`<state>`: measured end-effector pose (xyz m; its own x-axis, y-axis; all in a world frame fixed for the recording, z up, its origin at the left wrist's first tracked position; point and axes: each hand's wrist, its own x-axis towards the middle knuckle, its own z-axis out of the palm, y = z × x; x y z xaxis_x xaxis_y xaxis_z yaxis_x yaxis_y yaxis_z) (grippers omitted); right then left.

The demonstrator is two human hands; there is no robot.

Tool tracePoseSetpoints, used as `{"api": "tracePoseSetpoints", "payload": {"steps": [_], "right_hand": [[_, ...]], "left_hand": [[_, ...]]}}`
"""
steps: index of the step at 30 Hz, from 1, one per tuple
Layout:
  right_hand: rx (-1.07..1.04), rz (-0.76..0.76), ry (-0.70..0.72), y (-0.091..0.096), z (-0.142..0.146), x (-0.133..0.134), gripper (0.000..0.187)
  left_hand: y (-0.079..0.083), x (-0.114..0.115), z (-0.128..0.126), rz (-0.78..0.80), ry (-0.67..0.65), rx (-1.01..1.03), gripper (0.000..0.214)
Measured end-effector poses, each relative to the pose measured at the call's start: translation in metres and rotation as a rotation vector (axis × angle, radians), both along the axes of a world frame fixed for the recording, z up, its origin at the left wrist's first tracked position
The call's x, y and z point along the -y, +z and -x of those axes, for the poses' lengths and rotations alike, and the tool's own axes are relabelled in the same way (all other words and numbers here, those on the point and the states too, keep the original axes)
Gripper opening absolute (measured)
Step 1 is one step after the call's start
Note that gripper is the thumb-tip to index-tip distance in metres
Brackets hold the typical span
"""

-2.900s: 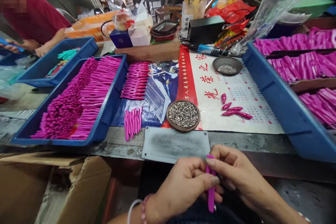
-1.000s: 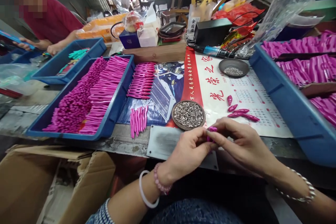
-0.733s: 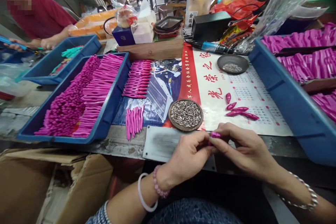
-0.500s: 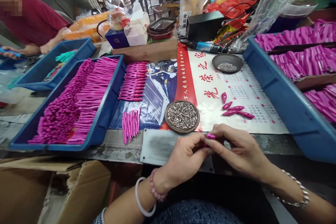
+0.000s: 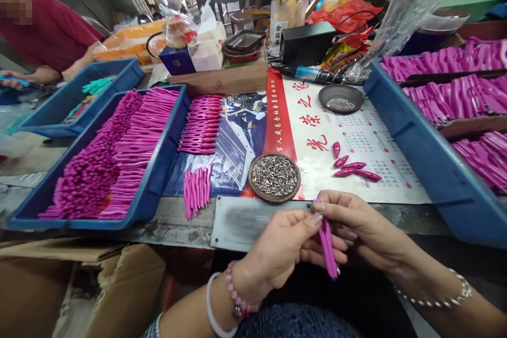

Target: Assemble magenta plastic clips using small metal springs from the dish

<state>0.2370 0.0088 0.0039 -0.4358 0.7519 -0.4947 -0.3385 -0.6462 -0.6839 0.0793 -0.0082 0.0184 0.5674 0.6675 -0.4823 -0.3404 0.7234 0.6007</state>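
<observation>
Between my hands is a magenta plastic forked piece (image 5: 327, 248), its two slim legs pointing down and a glint at their lower ends. My left hand (image 5: 283, 245) pinches it from the left near its upper part. My right hand (image 5: 360, 227) grips its top end with thumb and fingers, which partly hide it. Just beyond my hands stands a round bowl of small metal pins (image 5: 275, 177). A metal plate (image 5: 241, 222) lies under and left of them. Several dark magenta pieces (image 5: 356, 170) rest on the calendar sheet (image 5: 380, 142) ahead of my right hand.
At left is a blue tray (image 5: 152, 190) packed with magenta pieces; beside it are a row of joined pieces (image 5: 200, 124) and a loose bunch (image 5: 197, 190). Another filled blue tray (image 5: 420, 153) borders the right. A dark dish (image 5: 341, 99) stands further back. A person (image 5: 51, 37) sits far left.
The magenta piece has been turned so its legs now hang down in sight; before, only its end showed. Both hands shifted slightly, with my left fingers now spread behind the piece.
</observation>
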Motion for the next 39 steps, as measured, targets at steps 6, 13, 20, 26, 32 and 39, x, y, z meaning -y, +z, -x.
{"api": "tracePoseSetpoints", "payload": {"steps": [6,13,20,26,32,39], "right_hand": [[-0.018,0.029,0.002,0.002,-0.002,0.007,0.034],[0.124,-0.1,-0.044,0.005,0.008,0.022,0.041],[0.507,-0.512,0.065,0.015,-0.011,0.027,0.039],[1.423,-0.98,-0.131,0.003,-0.069,-0.017,0.026],[1.54,-0.978,-0.054,-0.018,-0.086,-0.035,0.022],[1.435,-0.935,-0.11,-0.009,-0.081,-0.015,0.028]], "left_hand": [[-0.001,0.011,-0.01,0.152,0.093,0.032,0.043],[-0.001,0.017,-0.022,0.553,0.14,0.145,0.07],[-0.027,0.037,-0.01,0.219,0.001,0.32,0.042],[-0.035,0.045,0.006,-0.032,-0.054,0.214,0.052],[-0.035,0.05,0.014,0.008,-0.035,0.261,0.045],[-0.044,0.052,0.011,0.034,0.037,0.316,0.04]]}}
